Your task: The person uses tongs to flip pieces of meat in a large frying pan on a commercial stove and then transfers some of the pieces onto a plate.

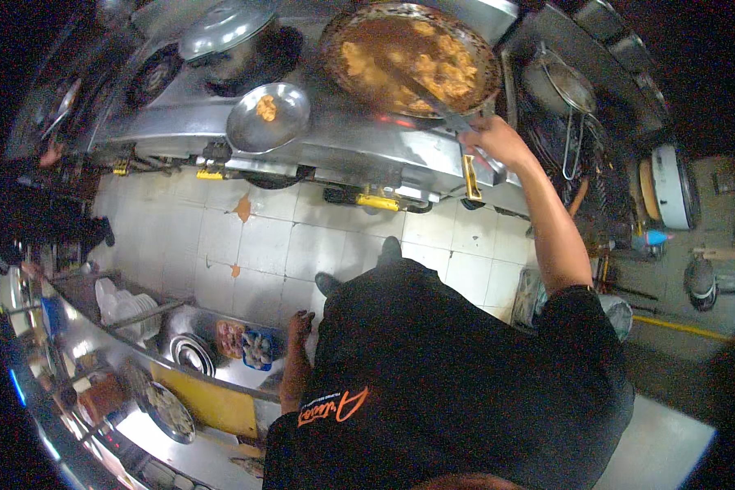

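My right hand (pixel 493 144) grips a long metal utensil (pixel 429 98), which reaches over the rim of a wide, darkened wok (pixel 331 79). The utensil's far end lies among golden battered pieces (pixel 453 67) frying in brown oil. To the left of the wok, a shallow metal bowl (pixel 251 131) rests at the stove's front edge with one fried piece (pixel 266 108) in it. My left hand (pixel 302 324) hangs low by my side, away from the stove, its fingers curled; whether anything is inside them is hidden.
A large lidded pot (pixel 233 30) stands behind the bowl. Right of the wok are a handled strainer (pixel 566 92) and dark burners. Yellow-marked knobs (pixel 376 202) line the stove front. Behind me, a steel counter holds trays of raw food (pixel 257 349). Another person's dark-clothed figure (pixel 55 208) is at left.
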### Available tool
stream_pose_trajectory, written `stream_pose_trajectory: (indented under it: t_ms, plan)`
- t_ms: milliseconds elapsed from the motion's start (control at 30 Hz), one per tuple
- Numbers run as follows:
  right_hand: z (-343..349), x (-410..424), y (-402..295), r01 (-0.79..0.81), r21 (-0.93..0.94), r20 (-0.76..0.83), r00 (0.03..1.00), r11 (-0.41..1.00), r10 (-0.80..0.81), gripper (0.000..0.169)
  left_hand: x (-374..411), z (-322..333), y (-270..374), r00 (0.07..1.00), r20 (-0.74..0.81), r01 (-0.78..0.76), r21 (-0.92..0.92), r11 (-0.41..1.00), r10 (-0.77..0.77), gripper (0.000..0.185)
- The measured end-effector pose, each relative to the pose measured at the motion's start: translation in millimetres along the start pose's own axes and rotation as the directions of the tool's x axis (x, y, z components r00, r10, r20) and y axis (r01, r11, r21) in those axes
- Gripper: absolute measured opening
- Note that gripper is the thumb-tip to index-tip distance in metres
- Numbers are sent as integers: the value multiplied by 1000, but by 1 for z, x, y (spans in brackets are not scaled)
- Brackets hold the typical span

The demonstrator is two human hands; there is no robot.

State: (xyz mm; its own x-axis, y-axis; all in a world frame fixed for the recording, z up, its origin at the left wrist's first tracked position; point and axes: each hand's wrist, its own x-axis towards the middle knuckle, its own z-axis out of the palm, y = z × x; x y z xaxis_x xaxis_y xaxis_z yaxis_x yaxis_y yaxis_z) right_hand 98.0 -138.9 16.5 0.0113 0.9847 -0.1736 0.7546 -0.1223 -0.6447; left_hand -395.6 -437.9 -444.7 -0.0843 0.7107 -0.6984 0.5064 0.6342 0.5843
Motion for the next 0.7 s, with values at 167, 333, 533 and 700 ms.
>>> stream_pose_trajectory:
  t_ms: [167,333,533,700]
  plan:
    - [5,39,14,-155,175,287,953,972,100,18,17,-3,-16,992,47,122,-179,976,-116,55]
    - [9,13,-5,-171,154,186,972,973,141,28,29,-13,-40,973,59,-229,185,956,222,45]
    - [48,-36,27,85,-312,-96,988,946,-121,29,16,-11,-44,946,-14,-291,409,865,325,38]
    - [84,-56,62,95,-309,-236,956,946,-173,42,17,-17,-35,966,68,-251,487,837,250,36]
